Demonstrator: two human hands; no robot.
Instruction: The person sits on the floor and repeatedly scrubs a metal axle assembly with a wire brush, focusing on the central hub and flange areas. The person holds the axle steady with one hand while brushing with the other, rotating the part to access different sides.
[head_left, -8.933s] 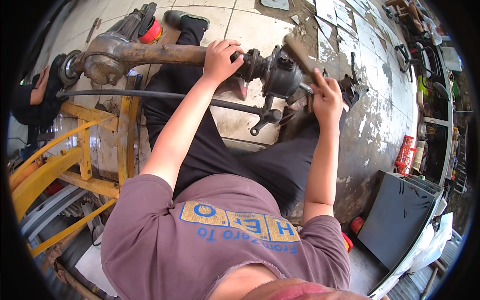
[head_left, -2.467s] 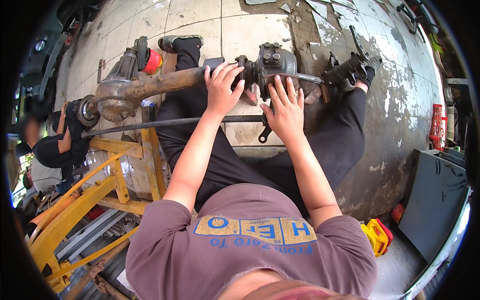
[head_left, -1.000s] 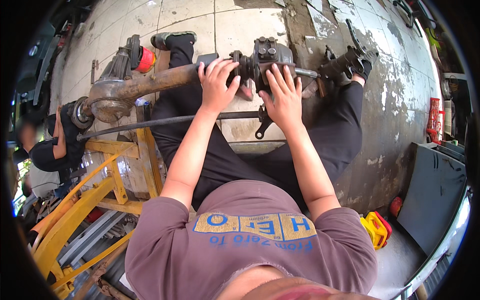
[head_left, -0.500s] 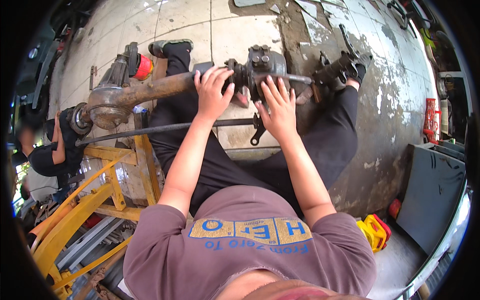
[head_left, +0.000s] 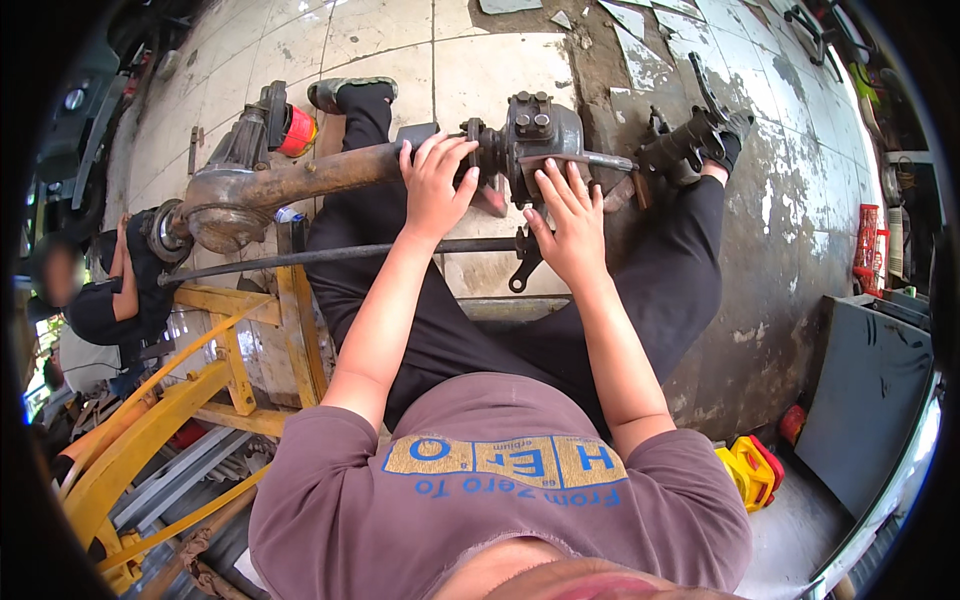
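A rusty axle housing (head_left: 330, 176) runs from the far left to a dark wheel-end knuckle (head_left: 545, 125) with bolts on top, between my outstretched legs. My left hand (head_left: 437, 190) lies on the tube's end beside the knuckle's flange, fingers stretched and slightly spread. Against the near side of the knuckle rests my right hand (head_left: 570, 225), with its fingers extended and the thumb apart. Neither hand grips anything. Below them a long dark rod (head_left: 350, 259) crosses toward a metal arm (head_left: 524, 265) with a hole in its end.
Another dark metal part (head_left: 685, 145) lies beside my right foot. A yellow frame (head_left: 205, 395) stands at lower left, where a person (head_left: 100, 310) in black is near the axle's far end. A grey cabinet (head_left: 865, 385) and a yellow-red object (head_left: 752, 472) are at right.
The whole view has shifted slightly, with the scene a little to the right. Both hands keep nearly the same places on the axle; the right fingers are slightly closer together.
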